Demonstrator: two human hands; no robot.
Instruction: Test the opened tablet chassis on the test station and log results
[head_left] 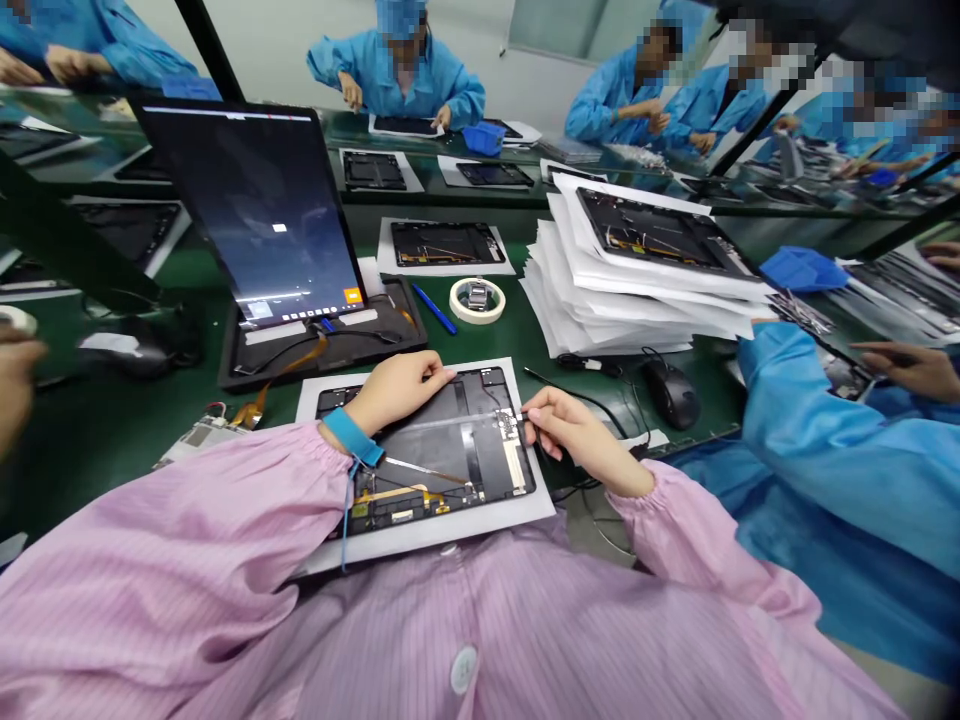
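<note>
**Head view, hands:** L hand (397,390) released, palm down, fingers extended, resting on upper long edge of open tablet panel (427,450); grasps nothing. Blue wrist strap (352,437) on L wrist, cord hanging down across panel. R hand (581,440) clenched in pinch on slim metal tool (523,413), type unconfirmed; tip at R end of panel, just above white flex strip (514,465). Exact tip contact not verifiable at this res.

**Item position:** panel lies flat, interior up, on white paper sheet (442,545), directly in front of torso, lower edge near pink striped smock (225,560). Long axis runs across body, L to R, rising slightly to R. Flex-strip end points R, toward R hand; R hand is nearer that end, L hand sits nearer mid-panel.

**Surroundings:** upright display (262,210) in black foam tray (322,345), ahead L. Blue pen (433,308) and tape roll (477,300) ahead of panel. Paper stack w/ 2nd panel (645,270) ahead R; black mouse (671,393) beside R hand. Co-worker's blue sleeve (795,430) at R, hand (911,368) well apart from panel. Another person's hand (15,390) at L edge, also apart.
</note>
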